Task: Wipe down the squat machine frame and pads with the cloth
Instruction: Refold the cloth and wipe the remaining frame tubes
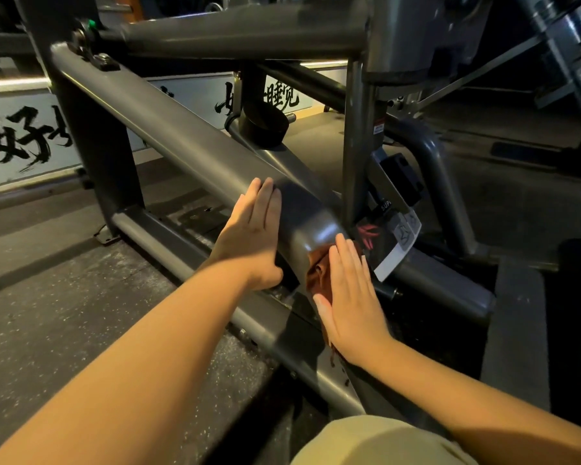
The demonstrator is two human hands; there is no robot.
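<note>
A thick grey sloping beam [182, 129] of the squat machine frame runs from the upper left down to the lower middle. My left hand [252, 236] lies flat against the left side of the beam's lower end, fingers straight. My right hand [349, 297] presses a brown cloth [319, 273] flat against the same beam just to the right, fingers straight; most of the cloth is hidden under the palm, and a strip of it hangs down below my wrist.
A label with a red mark [383, 243] sits on the frame right of my right hand. An upright post [359, 129] and a black round bumper [265, 125] rise behind. A low floor rail [168, 250] runs under my left arm. A lettered wall panel [21, 139] stands at left.
</note>
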